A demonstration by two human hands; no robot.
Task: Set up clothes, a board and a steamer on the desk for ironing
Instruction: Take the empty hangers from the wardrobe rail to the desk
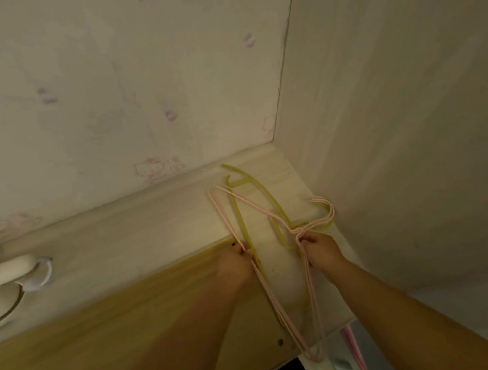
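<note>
Gripping: left hand (236, 260) and right hand (319, 248) each pinch pink hangers (279, 307) tangled with yellow hangers (242, 216) at shelf (150, 234) right corner.
Tip: lift hooks together, slowly, avoiding snags.

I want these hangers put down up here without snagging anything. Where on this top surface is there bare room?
The shelf top is bare between the white handled object at left and the pink hangers. The right corner by the side wall is crowded: yellow hangers tangle with the pink ones, gripped by the left hand and right hand.
</note>
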